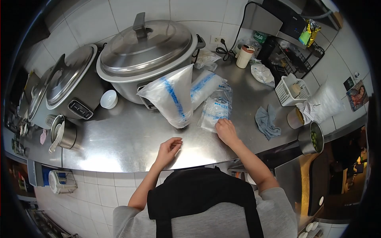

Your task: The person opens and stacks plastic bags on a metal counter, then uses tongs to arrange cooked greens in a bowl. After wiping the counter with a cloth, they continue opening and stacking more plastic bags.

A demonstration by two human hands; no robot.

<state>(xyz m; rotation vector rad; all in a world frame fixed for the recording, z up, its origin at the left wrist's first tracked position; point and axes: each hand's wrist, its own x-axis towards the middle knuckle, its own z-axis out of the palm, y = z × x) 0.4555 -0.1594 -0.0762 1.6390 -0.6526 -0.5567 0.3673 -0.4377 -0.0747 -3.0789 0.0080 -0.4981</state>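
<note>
My right hand (pixel 226 131) touches the lower edge of a flat pack of clear plastic bags with blue print (pixel 217 107); its fingers are bent onto the pack. Over the steel counter (pixel 99 139), my left hand (pixel 170 150) is empty, its fingers curled loosely but apart. Just beyond it, a clear bag with a blue stripe (pixel 171 95) stands with a wide top and a dark base. Another blue-striped plastic pack (pixel 204 87) lies between that bag and the printed pack.
Large lidded cookers (pixel 147 47) line the back and left. A white bowl (pixel 109 99) and a steel pot with a ladle (pixel 67 133) are at left. To the right are a blue-grey cloth (pixel 268 122), a white basket (pixel 293 90) and a pot of green pieces (pixel 312 139).
</note>
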